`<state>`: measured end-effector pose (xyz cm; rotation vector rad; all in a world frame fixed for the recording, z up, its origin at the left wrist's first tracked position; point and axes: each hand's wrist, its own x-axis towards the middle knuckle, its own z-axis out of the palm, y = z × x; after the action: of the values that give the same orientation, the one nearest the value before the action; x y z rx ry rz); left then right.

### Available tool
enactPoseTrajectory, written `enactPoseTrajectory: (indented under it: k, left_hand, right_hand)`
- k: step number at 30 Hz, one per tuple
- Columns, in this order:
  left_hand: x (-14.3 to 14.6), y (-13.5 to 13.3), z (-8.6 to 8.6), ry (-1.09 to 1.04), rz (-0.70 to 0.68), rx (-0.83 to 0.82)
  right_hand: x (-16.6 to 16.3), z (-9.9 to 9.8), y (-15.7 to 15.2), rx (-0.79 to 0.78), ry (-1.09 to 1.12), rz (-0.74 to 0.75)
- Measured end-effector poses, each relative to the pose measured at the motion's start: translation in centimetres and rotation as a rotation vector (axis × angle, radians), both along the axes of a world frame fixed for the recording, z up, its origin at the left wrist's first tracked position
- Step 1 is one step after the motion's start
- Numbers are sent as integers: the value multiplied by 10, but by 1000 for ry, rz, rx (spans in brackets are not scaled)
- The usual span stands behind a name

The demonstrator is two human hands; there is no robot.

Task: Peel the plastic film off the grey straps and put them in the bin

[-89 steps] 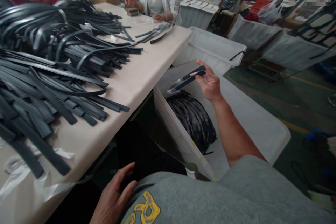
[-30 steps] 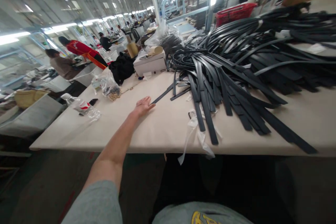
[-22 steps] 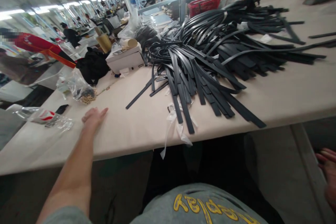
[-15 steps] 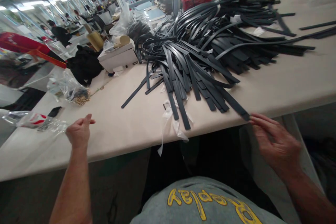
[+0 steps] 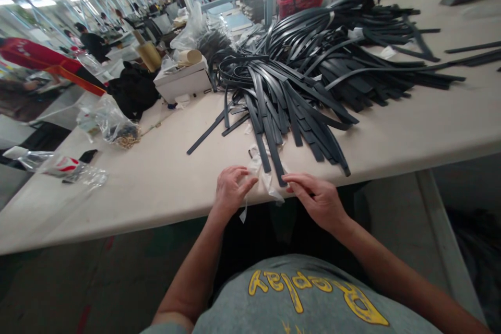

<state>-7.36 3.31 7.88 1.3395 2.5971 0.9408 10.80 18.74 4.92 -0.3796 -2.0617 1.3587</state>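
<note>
A heap of black straps (image 5: 274, 99) lies across the table, its loose ends fanned toward the front edge. My right hand (image 5: 319, 199) has its thumb and fingers closed at the end of one black strap (image 5: 276, 167) that points toward me. To the left, my left hand (image 5: 230, 192) hovers by the table edge with thumb and fingers apart and nothing visible in it. Between the hands, scraps of white paper or tape (image 5: 270, 188) lie under the strap ends, and one piece hangs over the edge.
On the left lie a plastic bottle (image 5: 58, 163) and a clear bag with gold-coloured bits (image 5: 121, 128). Behind them are a black cloth bundle (image 5: 133, 88) and a white box (image 5: 182, 81). A red basket (image 5: 301, 0) stands behind the straps. People sit in the far background.
My left hand has moved right, toward the strap ends. My right hand has let go of the strap end at the right and moved left to another.
</note>
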Motion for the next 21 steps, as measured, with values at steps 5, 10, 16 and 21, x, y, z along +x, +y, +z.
enactPoseTrajectory:
  k: [5, 10, 16, 21]
  left_hand:
    - [7, 11, 5, -575, 24, 178]
    - [33, 2, 13, -944, 28, 259]
    - [53, -21, 20, -1117, 67, 238]
    - [52, -31, 24, -1117, 66, 208]
  right_hand:
    - [-11, 5, -6, -296, -151, 149]
    - [-41, 9, -16, -833, -229, 377]
    - [-68, 19, -26, -957, -127, 334]
    - [-75, 30, -33, -648, -111, 311]
